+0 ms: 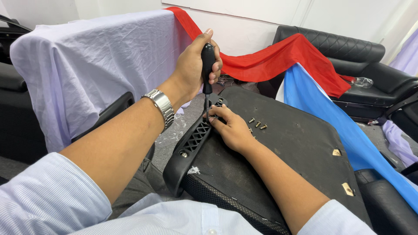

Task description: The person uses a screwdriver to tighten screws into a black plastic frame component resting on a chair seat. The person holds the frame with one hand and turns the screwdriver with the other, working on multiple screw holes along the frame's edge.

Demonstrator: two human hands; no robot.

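Left hand (193,65) is wrapped tight round the black handle of a screwdriver (207,65), thumb pointing up along the top, shaft pointing straight down. The tip meets the upper end of a black plastic armrest bracket (197,138); I cannot make out the screw head itself, since the fingers hide it.

Right hand (230,128) lies flat-ish on the bracket's upper end, fingers curled at the foot of the screwdriver shaft, steadying either the tip or the part. It pinches nothing that I can see clearly.

The bracket sits along the near-left edge of an upturned chair seat (296,148), dark underside up, resting across my lap. A screw (184,154) sits in the bracket's lower end. Three loose brass-coloured bolts (257,123) lie on the seat just beyond the right hand, close together.

My read: the step in hand is driving or loosening the fastener at the bracket's upper end. Which way it turns I cannot tell. The move ahead calls for downward pressure with the tool kept upright, and the right hand holding the bracket from shifting.

Round about: a lilac cloth (96,61), a red cloth (278,58), a black sofa (348,52).
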